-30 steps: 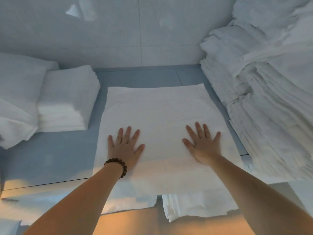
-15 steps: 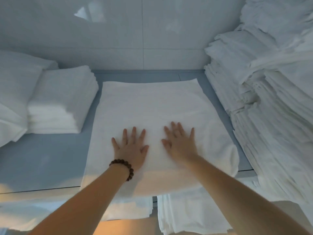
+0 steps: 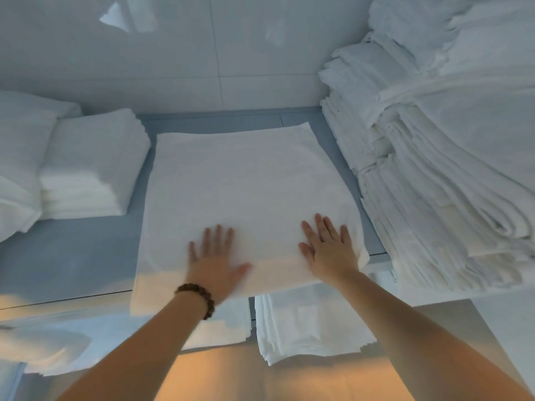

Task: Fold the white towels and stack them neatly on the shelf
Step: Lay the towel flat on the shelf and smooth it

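Both forearms extend forward, palms down. Left hand [image 3: 215,263]: flat, fingers straight and slightly spread, motion-blurred. Right hand [image 3: 330,250]: flat, fingers straight, thumb pointing inward.

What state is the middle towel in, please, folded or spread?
Spread flat: the towel lies smooth under left hand and right hand.

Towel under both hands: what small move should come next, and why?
Probably pinch the near edge of the towel and fold it over to the far edge. It lies flat on the shelf, the left hand and right hand press open on its near part, that edge overhangs the shelf front, and it looks wider than the folded stack beside it.
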A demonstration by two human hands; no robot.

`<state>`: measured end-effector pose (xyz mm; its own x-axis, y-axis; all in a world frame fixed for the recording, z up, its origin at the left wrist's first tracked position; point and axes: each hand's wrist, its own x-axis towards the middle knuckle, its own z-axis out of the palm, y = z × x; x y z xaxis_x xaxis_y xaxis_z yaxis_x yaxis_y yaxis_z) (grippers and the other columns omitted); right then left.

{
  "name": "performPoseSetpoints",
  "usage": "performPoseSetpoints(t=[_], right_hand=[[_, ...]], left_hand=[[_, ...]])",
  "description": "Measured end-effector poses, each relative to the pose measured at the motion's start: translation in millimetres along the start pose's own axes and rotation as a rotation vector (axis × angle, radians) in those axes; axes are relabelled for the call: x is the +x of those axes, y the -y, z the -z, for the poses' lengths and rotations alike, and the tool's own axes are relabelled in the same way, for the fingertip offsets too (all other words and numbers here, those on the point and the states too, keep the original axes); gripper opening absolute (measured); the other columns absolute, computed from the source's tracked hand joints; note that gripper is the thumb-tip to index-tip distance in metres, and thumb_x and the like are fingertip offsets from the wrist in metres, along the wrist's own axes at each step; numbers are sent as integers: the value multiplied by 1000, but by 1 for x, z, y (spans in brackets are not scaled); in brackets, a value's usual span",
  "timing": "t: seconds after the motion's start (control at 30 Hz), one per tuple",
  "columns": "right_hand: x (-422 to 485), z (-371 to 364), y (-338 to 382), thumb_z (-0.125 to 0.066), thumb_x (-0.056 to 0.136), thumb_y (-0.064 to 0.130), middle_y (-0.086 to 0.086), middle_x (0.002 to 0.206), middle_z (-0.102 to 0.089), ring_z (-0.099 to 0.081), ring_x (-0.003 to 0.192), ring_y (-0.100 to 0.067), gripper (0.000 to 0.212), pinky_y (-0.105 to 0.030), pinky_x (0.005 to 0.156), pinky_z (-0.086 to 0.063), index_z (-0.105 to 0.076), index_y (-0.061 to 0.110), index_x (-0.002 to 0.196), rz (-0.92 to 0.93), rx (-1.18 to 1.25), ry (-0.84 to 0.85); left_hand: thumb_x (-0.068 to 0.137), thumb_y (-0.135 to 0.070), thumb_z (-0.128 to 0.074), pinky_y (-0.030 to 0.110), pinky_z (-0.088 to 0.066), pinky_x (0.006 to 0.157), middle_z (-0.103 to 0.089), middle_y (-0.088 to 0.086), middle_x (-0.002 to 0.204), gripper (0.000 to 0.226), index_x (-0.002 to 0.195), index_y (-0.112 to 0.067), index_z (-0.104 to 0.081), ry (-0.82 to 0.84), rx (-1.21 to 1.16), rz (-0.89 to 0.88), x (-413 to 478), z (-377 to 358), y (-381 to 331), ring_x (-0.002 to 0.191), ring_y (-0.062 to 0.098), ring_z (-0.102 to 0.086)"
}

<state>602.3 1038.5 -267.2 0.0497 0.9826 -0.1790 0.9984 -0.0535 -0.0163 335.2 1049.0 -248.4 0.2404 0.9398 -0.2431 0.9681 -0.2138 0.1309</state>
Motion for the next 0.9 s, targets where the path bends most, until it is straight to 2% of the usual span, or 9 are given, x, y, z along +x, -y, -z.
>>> performPoseSetpoints(t=[0.1,0.17,0.27,0.37,0.43,0.53,0.63,0.73,0.9], right_hand=[[-20,-1,1,-11,96,55,-2,160,6,7,147,-21,60,-46,117,6,-1,31,150,104,-12,-20],[-34,2,-7,-7,95,55,-3,160,5,7,147,-21,61,-45,118,7,-1,30,151,187,-12,-16],[-52,3,-27,-6,95,53,-2,160,-1,4,147,-19,61,-43,119,8,-4,28,151,222,-52,-51],[-65,2,-46,-28,101,35,-6,158,-17,-9,147,-22,51,-44,119,-2,-20,20,149,47,67,-221],[-71,3,-51,-43,98,27,-13,151,-33,-27,142,-29,51,-46,117,-20,-32,12,145,-121,180,-338],[-74,1,-48,-58,90,28,-14,129,-53,-50,119,-33,49,-45,93,-44,-46,8,133,-307,248,-447],[-77,-3,-43,-56,89,36,-10,107,-59,-57,99,-31,37,-41,78,-45,-54,8,114,-422,296,-470],[-81,-9,-37,-46,94,41,-4,101,-62,-61,93,-25,35,-37,79,-46,-54,10,108,-508,388,-357],[-82,-9,-32,-42,96,22,-3,85,-60,-56,72,-20,17,-31,60,-42,-54,10,92,-538,552,-406]], left_hand=[[78,-72,-44,57,12,112,31,-4,151,104,145,-29,24,15,69,-330,-18,-16,-63,141,24,26],[85,-57,-51,61,11,111,31,0,153,101,144,-29,26,34,155,-352,-20,-26,-90,140,28,27],[94,-26,-45,64,7,110,29,6,154,87,145,-24,26,-18,215,-255,-19,-32,-111,140,35,24],[90,-11,-40,60,6,112,25,10,155,86,146,-20,24,-38,215,-309,-16,-34,-133,141,36,21],[87,-5,-40,56,5,115,24,8,155,88,146,-22,23,-32,187,-383,-12,-32,-151,142,33,20],[88,-2,-37,51,5,116,23,4,156,86,147,-25,21,-60,152,-435,-2,-31,-174,143,30,20],[86,3,-30,50,7,116,24,3,156,84,147,-25,20,-58,135,-440,6,-34,-181,142,28,23],[86,5,-27,49,7,117,23,5,156,81,147,-21,20,-76,153,-435,8,-39,-176,142,27,22],[98,-12,-27,47,7,117,17,5,158,67,148,-20,16,-94,111,-432,9,-42,-171,144,28,17]])
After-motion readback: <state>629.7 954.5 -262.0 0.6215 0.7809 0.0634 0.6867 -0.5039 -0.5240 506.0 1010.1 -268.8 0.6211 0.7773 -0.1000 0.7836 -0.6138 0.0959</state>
